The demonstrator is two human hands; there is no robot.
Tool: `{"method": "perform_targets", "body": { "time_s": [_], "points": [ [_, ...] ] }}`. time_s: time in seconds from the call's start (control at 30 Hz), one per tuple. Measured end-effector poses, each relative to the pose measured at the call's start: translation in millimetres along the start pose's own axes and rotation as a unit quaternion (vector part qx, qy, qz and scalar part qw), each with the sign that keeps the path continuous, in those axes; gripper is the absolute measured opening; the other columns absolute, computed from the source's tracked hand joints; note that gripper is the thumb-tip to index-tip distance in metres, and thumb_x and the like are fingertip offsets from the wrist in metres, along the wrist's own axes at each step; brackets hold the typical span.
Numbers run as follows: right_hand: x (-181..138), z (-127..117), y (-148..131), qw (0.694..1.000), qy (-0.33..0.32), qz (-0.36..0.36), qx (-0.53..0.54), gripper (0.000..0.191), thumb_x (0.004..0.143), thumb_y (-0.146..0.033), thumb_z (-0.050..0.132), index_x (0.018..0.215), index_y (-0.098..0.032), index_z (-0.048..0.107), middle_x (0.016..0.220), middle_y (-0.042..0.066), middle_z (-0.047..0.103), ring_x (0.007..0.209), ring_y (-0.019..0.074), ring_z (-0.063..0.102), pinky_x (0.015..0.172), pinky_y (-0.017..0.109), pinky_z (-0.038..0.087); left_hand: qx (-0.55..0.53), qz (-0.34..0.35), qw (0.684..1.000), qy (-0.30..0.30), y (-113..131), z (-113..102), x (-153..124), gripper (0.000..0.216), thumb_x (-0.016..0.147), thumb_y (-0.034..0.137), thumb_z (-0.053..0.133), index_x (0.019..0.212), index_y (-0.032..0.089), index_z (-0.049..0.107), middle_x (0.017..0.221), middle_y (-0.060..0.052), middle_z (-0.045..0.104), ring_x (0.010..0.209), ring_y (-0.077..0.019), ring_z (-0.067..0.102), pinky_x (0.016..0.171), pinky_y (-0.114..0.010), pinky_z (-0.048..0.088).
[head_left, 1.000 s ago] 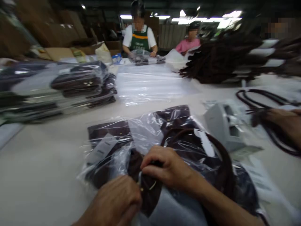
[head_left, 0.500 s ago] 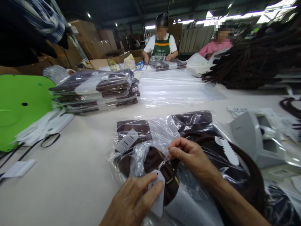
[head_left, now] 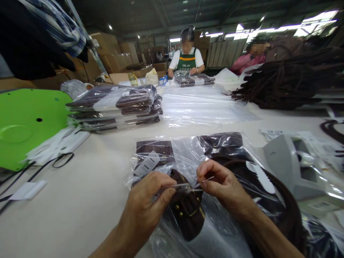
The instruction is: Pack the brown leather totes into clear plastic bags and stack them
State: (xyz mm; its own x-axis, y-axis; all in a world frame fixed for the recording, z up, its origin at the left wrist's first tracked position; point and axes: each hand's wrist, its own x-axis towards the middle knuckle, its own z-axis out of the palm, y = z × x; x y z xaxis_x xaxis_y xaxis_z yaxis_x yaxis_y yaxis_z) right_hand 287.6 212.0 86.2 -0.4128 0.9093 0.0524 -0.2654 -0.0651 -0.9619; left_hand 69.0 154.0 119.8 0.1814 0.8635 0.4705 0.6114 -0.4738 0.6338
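My left hand (head_left: pixel 146 204) and my right hand (head_left: pixel 221 184) are both pinched on a thin white tag string stretched between them, over the buckle end of a dark brown belt (head_left: pixel 188 211). The belt lies on a clear plastic bag (head_left: pixel 188 150) that holds a folded dark brown garment with a grey hang tag (head_left: pixel 147 164). The belt's strap (head_left: pixel 287 200) curves away to the right under my right forearm.
A stack of bagged dark garments (head_left: pixel 118 105) stands at the left, beside a green panel (head_left: pixel 24 125). Flat clear bags (head_left: pixel 199 104) lie behind. A grey device (head_left: pixel 287 161) sits at the right, a heap of dark straps (head_left: pixel 282 82) beyond. Two people work at the far end.
My left hand has lifted from flat on the white tag to a pinch, and the string is now drawn taut between both hands. The view has shifted slightly.
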Motion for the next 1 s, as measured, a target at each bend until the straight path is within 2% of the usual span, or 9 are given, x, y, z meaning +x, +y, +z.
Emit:
{"method": "perform_targets", "body": {
  "time_s": [0.07,0.13,0.23,0.33,0.5,0.63,0.7,0.87,1.0],
  "points": [
    [0,2,4,0.994,0.03,-0.064,-0.082,0.006,0.08,-0.024,0.071,0.078,-0.021,0.065,0.077,-0.001,0.061,0.07,0.0114,0.055,0.062,0.022,0.044,-0.09,-0.115,0.989,0.004,-1,3,19,0.008,0.088,0.026,0.063,0.086,0.019,0.067,0.078,0.0,0.07,0.071,-0.0134,0.066,0.063,-0.023,0.054],
    [1,5,8,0.979,0.05,-0.128,-0.154,0.004,0.083,-0.021,0.067,0.078,-0.022,0.066,0.078,0.0,0.06,0.072,0.0123,0.056,0.063,0.023,0.044,-0.206,-0.217,0.954,-0.002,-5,12,31,0.015,0.084,0.032,0.069,0.087,0.018,0.064,0.072,0.001,0.067,0.063,-0.0125,0.064,0.058,-0.022,0.052],
    [2,7,13,0.96,0.087,-0.17,-0.205,0.003,0.083,-0.022,0.068,0.08,-0.022,0.067,0.079,0.0,0.06,0.072,0.0134,0.058,0.063,0.025,0.046,-0.33,-0.286,0.899,-0.005,-15,31,39,0.025,0.08,0.036,0.073,0.091,0.018,0.059,0.068,0.003,0.064,0.057,-0.0111,0.061,0.054,-0.021,0.051],
    [2,8,11,0.954,0.14,-0.158,-0.212,0.007,0.078,-0.027,0.074,0.078,-0.022,0.068,0.077,0.0,0.06,0.066,0.0126,0.056,0.056,0.023,0.044,-0.355,-0.287,0.889,0.011,-22,43,39,0.029,0.079,0.036,0.074,0.094,0.018,0.057,0.068,0.004,0.062,0.055,-0.0097,0.058,0.052,-0.02,0.05],
    [0,11,1,0.953,0.191,-0.123,-0.198,0.019,0.071,-0.032,0.078,0.062,-0.02,0.066,0.067,0.0,0.059,0.062,0.0121,0.054,0.055,0.023,0.043,-0.369,-0.263,0.889,0.061,-23,45,39,0.029,0.08,0.031,0.074,0.098,0.019,0.055,0.077,0.004,0.062,0.062,-0.0083,0.059,0.058,-0.019,0.051],
    [-3,12,0,0.978,0.184,0.026,-0.099,0.025,0.068,-0.041,0.08,0.07,-0.019,0.069,0.054,-0.002,0.057,0.047,0.0093,0.049,0.044,0.02,0.037,-0.394,-0.227,0.889,0.052,-15,46,37,0.03,0.081,0.029,0.074,0.102,0.02,0.054,0.079,0.004,0.063,0.061,-0.0081,0.059,0.058,-0.019,0.051],
    [-2,12,2,0.98,0.181,0.071,-0.037,0.029,0.065,-0.042,0.083,0.075,-0.018,0.07,0.052,-0.003,0.058,0.044,0.0091,0.049,0.039,0.018,0.035,-0.399,-0.213,0.89,0.057,-11,47,36,0.031,0.081,0.028,0.074,0.103,0.02,0.054,0.078,0.004,0.063,0.061,-0.0081,0.059,0.058,-0.019,0.052],
    [3,10,3,0.979,0.176,0.082,0.062,0.033,0.06,-0.037,0.088,0.077,-0.017,0.069,0.064,0.001,0.068,0.046,0.009,0.056,0.036,0.015,0.035,-0.404,-0.197,0.887,0.107,-9,49,35,0.033,0.08,0.025,0.075,0.106,0.021,0.054,0.079,0.005,0.063,0.062,-0.0065,0.058,0.058,-0.016,0.05],
    [2,10,2,0.98,0.159,0.09,0.082,0.033,0.058,-0.034,0.09,0.077,-0.017,0.07,0.068,0.002,0.071,0.051,0.0091,0.059,0.043,0.016,0.043,-0.396,-0.199,0.889,0.112,-7,50,34,0.034,0.081,0.026,0.074,0.108,0.022,0.054,0.079,0.005,0.063,0.062,-0.0073,0.058,0.058,-0.018,0.051]
  ]
}}
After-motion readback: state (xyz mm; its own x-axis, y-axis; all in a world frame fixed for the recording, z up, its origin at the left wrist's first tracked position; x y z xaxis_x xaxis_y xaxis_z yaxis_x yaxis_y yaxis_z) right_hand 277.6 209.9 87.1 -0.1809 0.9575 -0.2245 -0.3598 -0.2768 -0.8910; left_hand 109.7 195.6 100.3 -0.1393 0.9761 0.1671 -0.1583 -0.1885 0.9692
